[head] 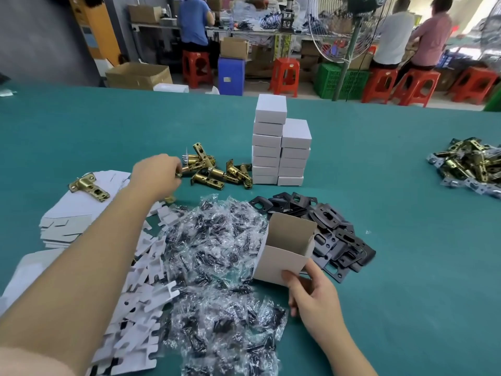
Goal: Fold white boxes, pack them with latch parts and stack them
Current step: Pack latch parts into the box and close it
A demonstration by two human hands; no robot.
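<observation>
My right hand [311, 291] pinches the near wall of an open, folded white box [284, 248] held upright above the pile of clear screw bags [217, 253]. The box looks empty inside. My left hand [157, 176] reaches forward, its fingers curled round a brass latch at the left end of the brass latch pile [214, 169]. Two stacks of closed white boxes [279, 147] stand just right of that pile. Black strike plates [325, 226] lie behind the held box.
Flat white box blanks [73, 210] lie at the left with one brass latch [89, 185] on top. White card inserts [143, 280] lie under my left forearm. Another latch heap [469, 164] sits far right. Beyond the green table [406, 240] people sit on red stools.
</observation>
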